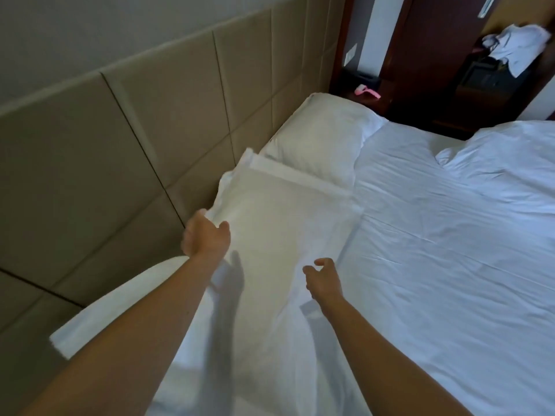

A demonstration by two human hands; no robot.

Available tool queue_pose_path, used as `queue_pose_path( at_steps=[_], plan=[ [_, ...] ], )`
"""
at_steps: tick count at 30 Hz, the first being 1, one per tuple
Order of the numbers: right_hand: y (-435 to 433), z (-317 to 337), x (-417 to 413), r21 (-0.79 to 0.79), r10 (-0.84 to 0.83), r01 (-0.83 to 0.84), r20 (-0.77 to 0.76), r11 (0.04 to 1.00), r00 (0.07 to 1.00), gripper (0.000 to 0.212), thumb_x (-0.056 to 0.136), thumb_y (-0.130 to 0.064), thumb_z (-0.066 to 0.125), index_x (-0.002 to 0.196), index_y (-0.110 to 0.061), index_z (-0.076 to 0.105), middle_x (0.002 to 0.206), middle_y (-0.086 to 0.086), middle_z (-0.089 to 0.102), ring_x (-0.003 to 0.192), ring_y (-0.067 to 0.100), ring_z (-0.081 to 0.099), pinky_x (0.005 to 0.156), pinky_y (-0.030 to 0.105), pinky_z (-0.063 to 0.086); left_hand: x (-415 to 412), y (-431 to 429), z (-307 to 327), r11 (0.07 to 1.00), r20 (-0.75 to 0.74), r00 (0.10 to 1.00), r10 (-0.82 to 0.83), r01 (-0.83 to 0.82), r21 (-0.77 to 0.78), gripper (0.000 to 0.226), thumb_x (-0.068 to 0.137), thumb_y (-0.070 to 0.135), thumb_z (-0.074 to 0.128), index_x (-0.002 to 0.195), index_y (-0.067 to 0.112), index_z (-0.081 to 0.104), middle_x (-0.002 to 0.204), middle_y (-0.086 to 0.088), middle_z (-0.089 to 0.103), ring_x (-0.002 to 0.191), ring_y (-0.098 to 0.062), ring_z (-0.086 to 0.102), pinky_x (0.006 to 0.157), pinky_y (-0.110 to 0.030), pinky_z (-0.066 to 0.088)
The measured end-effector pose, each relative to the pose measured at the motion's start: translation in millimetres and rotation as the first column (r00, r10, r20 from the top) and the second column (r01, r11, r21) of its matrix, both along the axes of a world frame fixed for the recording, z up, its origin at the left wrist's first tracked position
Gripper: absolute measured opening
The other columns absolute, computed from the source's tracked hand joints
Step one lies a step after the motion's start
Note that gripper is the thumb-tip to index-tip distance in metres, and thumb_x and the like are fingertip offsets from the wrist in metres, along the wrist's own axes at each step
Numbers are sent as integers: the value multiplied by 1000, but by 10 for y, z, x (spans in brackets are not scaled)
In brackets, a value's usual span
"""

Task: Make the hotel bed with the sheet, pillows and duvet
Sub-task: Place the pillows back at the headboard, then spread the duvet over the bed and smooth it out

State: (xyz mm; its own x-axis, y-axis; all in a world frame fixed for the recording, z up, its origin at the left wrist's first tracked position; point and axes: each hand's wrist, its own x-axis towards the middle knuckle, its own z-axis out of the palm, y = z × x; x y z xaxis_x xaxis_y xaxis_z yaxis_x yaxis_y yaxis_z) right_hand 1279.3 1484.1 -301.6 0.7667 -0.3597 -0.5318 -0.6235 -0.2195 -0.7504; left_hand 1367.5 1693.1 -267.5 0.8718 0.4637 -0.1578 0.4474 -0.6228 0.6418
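Near pillow [279, 235] lies by the headboard [120, 145], second pillow [318, 139] just beyond. My left hand [207, 235] touches its left edge, can't tell if it's gripping. My right hand [322, 280] is loosely curled, empty. Soft, light, floppy: likely best grabbed at the corners.

We see the headboard [120, 145] crowding the near pillow [279, 235] on our left, leaving only a narrow slot; the far pillow [324, 139] blocks the way ahead; rightward the flat sheet [450, 250] lies open, bounded by the bunched duvet [510, 151].
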Motion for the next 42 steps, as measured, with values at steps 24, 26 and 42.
queue_pose_path(
  at_steps=[24,26,42],
  plan=[
    [-2087,873,-2055,61,-250,243,302,968,920,45,91,-25,58,135,-18,51,129,-3,52,111,11,49,93,29,40,-1998,-2819,650,728,33,865,-501,441,-525,43,90,14,49,132,14,46,110,-8,58,91,-17,56,69,-26,40],
    [-2450,941,-2435,66,-276,270,325,961,904,46,91,-25,58,136,-19,50,130,-4,51,111,11,48,93,29,39,-2383,-3218,713,696,44,840,-541,477,-537,45,90,14,49,135,14,46,116,-9,58,101,-20,56,75,-27,39],
    [-4503,1361,-5438,157,-685,689,393,707,614,40,89,-18,59,129,-18,54,117,5,61,103,19,56,88,34,44,-4899,-5908,1028,324,146,483,-863,752,-573,33,89,14,53,123,14,52,91,-1,60,92,-22,62,75,-30,46]
  ],
)
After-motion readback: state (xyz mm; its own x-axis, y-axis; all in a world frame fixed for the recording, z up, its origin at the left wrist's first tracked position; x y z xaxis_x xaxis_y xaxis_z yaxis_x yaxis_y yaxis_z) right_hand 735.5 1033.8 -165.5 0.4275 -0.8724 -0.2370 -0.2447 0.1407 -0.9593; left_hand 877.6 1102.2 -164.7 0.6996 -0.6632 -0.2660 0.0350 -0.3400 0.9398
